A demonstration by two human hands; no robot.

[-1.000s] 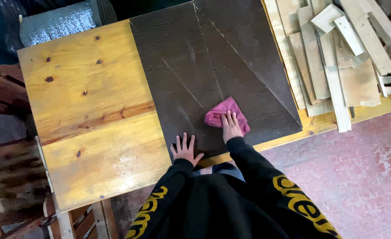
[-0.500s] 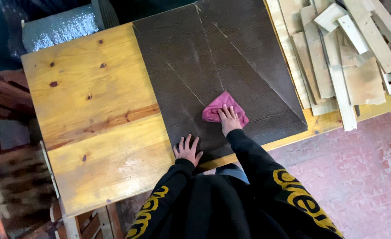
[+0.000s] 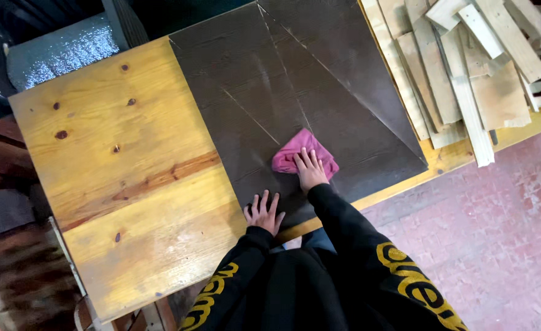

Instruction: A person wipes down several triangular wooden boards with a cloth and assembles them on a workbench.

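Head view: right hand (image 3: pixel 311 172) flat on pink cloth (image 3: pixel 295 159).

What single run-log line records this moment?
right hand: flat on pink cloth | left hand: flat on dark panel | panel on wooden table

A knotty, yellow-varnished pine counter (image 3: pixel 117 178) fills the middle of the view, lit evenly from above, with a heap of pale sawn wooden offcuts (image 3: pixel 466 67) stacked at its two o'clock end. Pink, worn, speckled stone floor (image 3: pixel 503 233) spreads at four o'clock. A roll of silvery foil insulation (image 3: pixel 62 52) lies at ten o'clock, and dark reddish wooden pieces (image 3: pixel 0 165) crowd the shadowed nine o'clock edge.
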